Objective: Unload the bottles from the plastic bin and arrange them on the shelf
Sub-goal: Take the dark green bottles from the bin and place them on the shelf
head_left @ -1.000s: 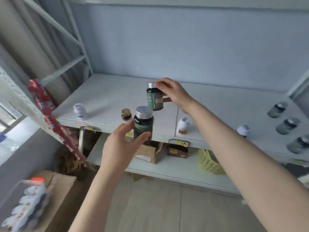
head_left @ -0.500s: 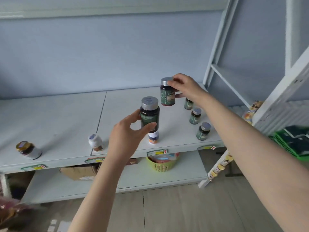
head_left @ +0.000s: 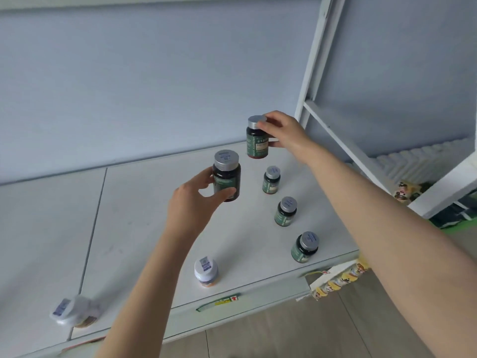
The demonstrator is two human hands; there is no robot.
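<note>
2 dark bottles are held upright, caps up, above the shelf (head_left: 144, 228): the left hand (head_left: 191, 202) grips one bottle (head_left: 226, 175), the right hand's (head_left: 284, 133) fingers clasp another (head_left: 256, 138). 3 green bottles (head_left: 285, 211) stand in a row just right.

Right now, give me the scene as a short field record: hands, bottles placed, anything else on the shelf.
left hand: holds a dark silver-capped bottle above the shelf
right hand: holds a green-labelled silver-capped bottle near the back of the shelf
white shelf: three matching green-labelled bottles standing in a row
white-capped bottles: one upright near the front edge, one tipped over at front left
plastic bin: not in view
</note>
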